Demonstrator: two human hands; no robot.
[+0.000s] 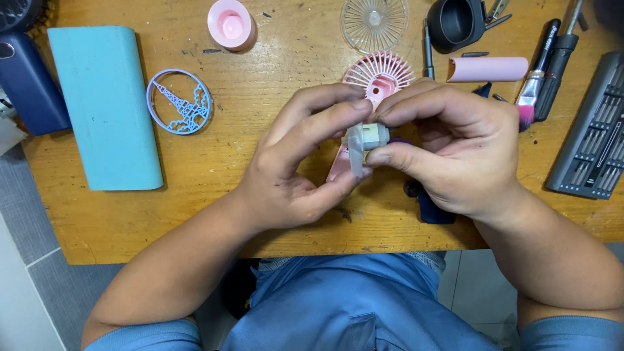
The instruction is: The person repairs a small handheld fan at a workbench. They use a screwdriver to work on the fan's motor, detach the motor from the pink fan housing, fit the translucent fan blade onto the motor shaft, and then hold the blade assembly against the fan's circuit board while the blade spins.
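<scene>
Wooden table (214, 162), worn top; both hands meet over its middle, and between them sits a small silver motor (372, 136) on a translucent white piece, pinched at its left by the left hand (296, 162) thumb and forefinger and closed on at its right by the right hand (455, 149) fingertips. The motor's long axis runs left-right. Just beyond lies a pink fan grille (378, 75), partly hidden by fingers; a light blue case (104, 107) lies far left, a bit set (591, 130) at right.

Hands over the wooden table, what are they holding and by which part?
Both the left hand and right hand pinch a small silvery motor by its cylindrical body, fingertips on its sides.
</scene>
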